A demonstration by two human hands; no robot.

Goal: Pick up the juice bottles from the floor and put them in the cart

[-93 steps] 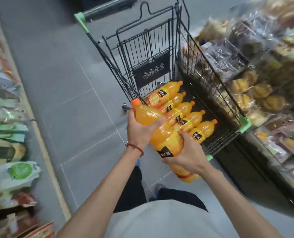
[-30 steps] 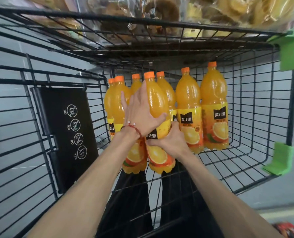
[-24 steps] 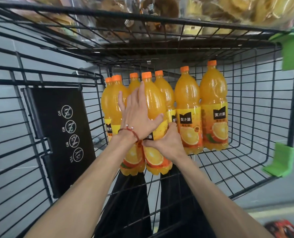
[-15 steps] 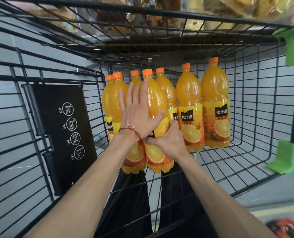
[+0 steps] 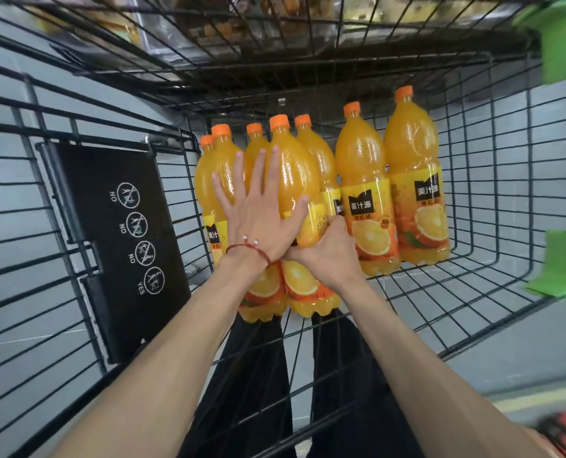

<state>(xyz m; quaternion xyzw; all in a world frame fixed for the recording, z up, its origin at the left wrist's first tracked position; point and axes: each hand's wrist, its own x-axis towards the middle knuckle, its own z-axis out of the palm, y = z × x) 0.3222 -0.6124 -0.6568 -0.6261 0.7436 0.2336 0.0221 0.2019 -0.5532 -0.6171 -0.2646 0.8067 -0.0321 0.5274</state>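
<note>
Several orange juice bottles with orange caps lie side by side on the wire floor of the black cart (image 5: 473, 292). My left hand (image 5: 258, 213), with a red string at the wrist, rests flat with spread fingers across the front bottle (image 5: 295, 180) and its left neighbour (image 5: 220, 166). My right hand (image 5: 328, 252) curls around the lower label part of that front bottle, fingers closed on its side. Two more bottles (image 5: 364, 180) (image 5: 413, 160) lie to the right, untouched. Other bottles sit behind, partly hidden.
A black child-seat flap (image 5: 119, 239) with warning icons hangs at the cart's left end. Green plastic bumpers (image 5: 556, 262) mark the cart's right corners. Shelves with packaged bread (image 5: 275, 14) show beyond the top rim. Grey floor tiles lie under the mesh, and my dark trousers (image 5: 248, 391).
From holding one bottle above the cart, my hands have laid it among the others. In the last second my left fingers flattened and spread over the bottles; the right hand kept its grip.
</note>
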